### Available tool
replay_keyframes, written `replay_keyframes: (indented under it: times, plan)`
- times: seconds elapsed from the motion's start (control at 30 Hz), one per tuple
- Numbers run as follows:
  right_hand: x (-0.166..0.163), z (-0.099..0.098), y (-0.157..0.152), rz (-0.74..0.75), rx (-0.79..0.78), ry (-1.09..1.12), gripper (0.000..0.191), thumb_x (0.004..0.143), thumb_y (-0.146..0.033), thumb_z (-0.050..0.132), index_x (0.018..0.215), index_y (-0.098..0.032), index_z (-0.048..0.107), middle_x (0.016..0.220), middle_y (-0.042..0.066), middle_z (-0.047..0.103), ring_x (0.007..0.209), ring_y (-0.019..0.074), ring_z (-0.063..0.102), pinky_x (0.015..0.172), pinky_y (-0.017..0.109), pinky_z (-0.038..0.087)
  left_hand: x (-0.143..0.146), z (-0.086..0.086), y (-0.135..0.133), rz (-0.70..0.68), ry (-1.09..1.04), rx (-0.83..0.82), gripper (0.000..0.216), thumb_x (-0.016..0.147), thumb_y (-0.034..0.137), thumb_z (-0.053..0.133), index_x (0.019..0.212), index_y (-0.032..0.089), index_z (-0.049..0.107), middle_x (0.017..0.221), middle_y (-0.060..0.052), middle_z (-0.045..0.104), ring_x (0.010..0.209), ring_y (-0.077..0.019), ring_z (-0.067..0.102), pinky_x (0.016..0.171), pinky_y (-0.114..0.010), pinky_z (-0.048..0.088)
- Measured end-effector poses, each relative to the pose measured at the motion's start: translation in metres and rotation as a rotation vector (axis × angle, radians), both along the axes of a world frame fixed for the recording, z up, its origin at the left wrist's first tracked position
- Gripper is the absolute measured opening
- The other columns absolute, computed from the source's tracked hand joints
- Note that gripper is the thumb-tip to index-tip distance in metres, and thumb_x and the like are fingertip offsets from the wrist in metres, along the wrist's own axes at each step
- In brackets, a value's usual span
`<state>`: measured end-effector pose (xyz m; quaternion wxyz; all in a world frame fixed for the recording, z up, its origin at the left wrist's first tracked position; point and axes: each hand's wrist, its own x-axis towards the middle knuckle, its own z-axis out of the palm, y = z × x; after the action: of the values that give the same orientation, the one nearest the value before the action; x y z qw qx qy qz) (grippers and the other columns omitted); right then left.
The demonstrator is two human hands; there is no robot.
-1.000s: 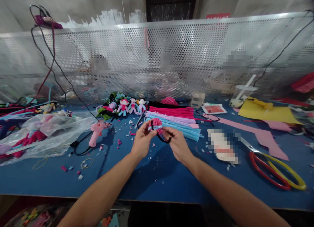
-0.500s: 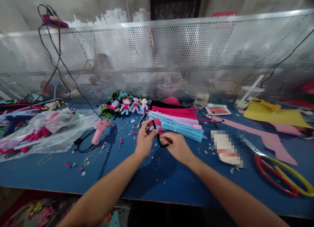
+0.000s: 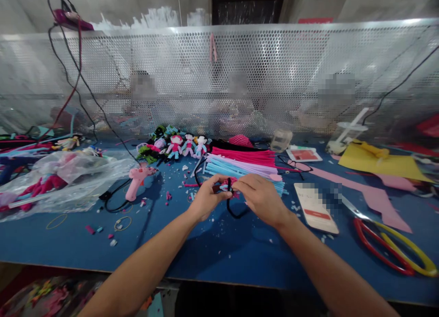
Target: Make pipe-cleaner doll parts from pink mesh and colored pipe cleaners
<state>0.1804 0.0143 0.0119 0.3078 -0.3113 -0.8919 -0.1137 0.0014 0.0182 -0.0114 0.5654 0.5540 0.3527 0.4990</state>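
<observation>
My left hand [image 3: 208, 199] is closed on a small pink-red piece of twisted pipe cleaner [image 3: 224, 187], held above the blue table. A black pipe cleaner [image 3: 232, 212] runs across this piece and bends in a loop below, under my right hand. My right hand [image 3: 261, 199] pinches at the top of the piece, where the black strand crosses; its fingertips are partly hidden. Just behind the hands lie bundles of pipe cleaners in light blue [image 3: 219, 165], lilac and hot pink [image 3: 243, 157].
Small finished dolls [image 3: 188, 145] stand at the back. A pink glue gun [image 3: 137, 182] with a cord lies left, beside a plastic bag [image 3: 78, 179]. To the right are a phone [image 3: 313, 212], scissors [image 3: 384, 248], pink felt [image 3: 380, 202], and a lidded cup [image 3: 345, 136]. A perforated metal screen [image 3: 274, 79] stands behind.
My right hand has moved up and over the pink piece, from the low end of the black pipe cleaner. The black strand's loop now hangs below. My left hand keeps its hold.
</observation>
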Motion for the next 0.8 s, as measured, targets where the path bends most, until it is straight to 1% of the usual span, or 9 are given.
replay_keyframes:
  times: [0.13,0.27,0.37,0.47,0.53,0.63,0.67,0.7,0.8]
  plan:
    - [0.007,0.004,0.004,0.068,-0.196,0.211,0.025,0.087,-0.013,0.046,0.093,-0.023,0.068,0.090,0.006,0.066,0.083,0.0191,0.058,0.074,0.032,0.045,-0.002,0.005,-0.002,-0.112,0.084,0.079,0.035,0.066,0.013,0.070,0.100,0.018,0.065,0.098,-0.006,0.062,0.086,-0.0169,0.057,0.076,-0.027,0.045]
    - [0.010,0.010,0.006,0.085,-0.359,0.369,0.022,0.088,-0.021,0.050,0.087,-0.026,0.071,0.083,0.004,0.066,0.077,0.0177,0.060,0.071,0.032,0.046,-0.002,0.008,-0.003,-0.140,0.124,0.116,0.035,0.067,0.014,0.070,0.101,0.017,0.066,0.096,-0.006,0.064,0.084,-0.0173,0.058,0.076,-0.027,0.044]
    - [0.011,0.012,0.010,0.087,-0.425,0.487,0.016,0.085,-0.023,0.057,0.080,-0.025,0.072,0.077,0.003,0.066,0.071,0.0174,0.061,0.066,0.031,0.046,-0.001,0.006,-0.005,-0.151,0.126,0.109,0.036,0.066,0.014,0.070,0.101,0.018,0.065,0.092,-0.005,0.064,0.077,-0.0165,0.058,0.071,-0.027,0.044]
    - [0.012,0.010,0.015,0.087,-0.491,0.585,0.011,0.081,-0.024,0.062,0.076,-0.023,0.072,0.074,0.003,0.067,0.070,0.0184,0.061,0.066,0.032,0.046,0.001,0.001,-0.007,-0.173,0.141,0.106,0.038,0.063,0.012,0.070,0.100,0.018,0.065,0.091,-0.004,0.063,0.068,-0.0131,0.055,0.064,-0.026,0.044]
    - [0.013,0.009,0.018,0.070,-0.515,0.639,0.010,0.079,-0.026,0.063,0.075,-0.023,0.072,0.074,0.003,0.067,0.071,0.0188,0.061,0.066,0.033,0.046,0.001,0.000,-0.007,-0.150,0.149,0.122,0.040,0.063,0.011,0.070,0.102,0.019,0.065,0.094,-0.004,0.063,0.070,-0.0129,0.054,0.066,-0.025,0.044]
    - [0.011,0.007,0.020,0.020,-0.522,0.725,0.010,0.077,-0.029,0.065,0.072,-0.021,0.070,0.074,0.003,0.066,0.071,0.0183,0.059,0.068,0.032,0.044,0.000,0.003,-0.008,-0.090,0.127,0.152,0.041,0.067,0.012,0.068,0.107,0.020,0.063,0.101,-0.006,0.061,0.080,-0.0152,0.056,0.072,-0.026,0.044]
    - [0.010,0.006,0.020,0.009,-0.552,0.758,0.011,0.076,-0.029,0.066,0.071,-0.021,0.070,0.073,0.003,0.065,0.071,0.0179,0.058,0.068,0.032,0.043,-0.001,0.004,-0.008,-0.083,0.117,0.158,0.041,0.068,0.012,0.068,0.108,0.020,0.062,0.103,-0.006,0.061,0.083,-0.0158,0.056,0.073,-0.026,0.044]
    - [0.008,0.004,0.020,0.010,-0.618,0.794,0.010,0.075,-0.029,0.066,0.070,-0.020,0.070,0.072,0.002,0.065,0.070,0.0171,0.057,0.068,0.031,0.043,-0.001,0.005,-0.009,-0.084,0.102,0.160,0.040,0.069,0.013,0.067,0.108,0.020,0.062,0.103,-0.006,0.061,0.084,-0.0163,0.056,0.074,-0.026,0.044]
    - [0.000,-0.003,0.020,0.076,-0.961,0.942,0.009,0.069,-0.027,0.070,0.069,-0.018,0.069,0.065,0.000,0.064,0.062,0.0136,0.055,0.063,0.028,0.042,0.000,0.006,-0.011,-0.091,0.031,0.151,0.042,0.069,0.011,0.067,0.109,0.022,0.061,0.106,-0.005,0.061,0.091,-0.0174,0.056,0.077,-0.026,0.044]
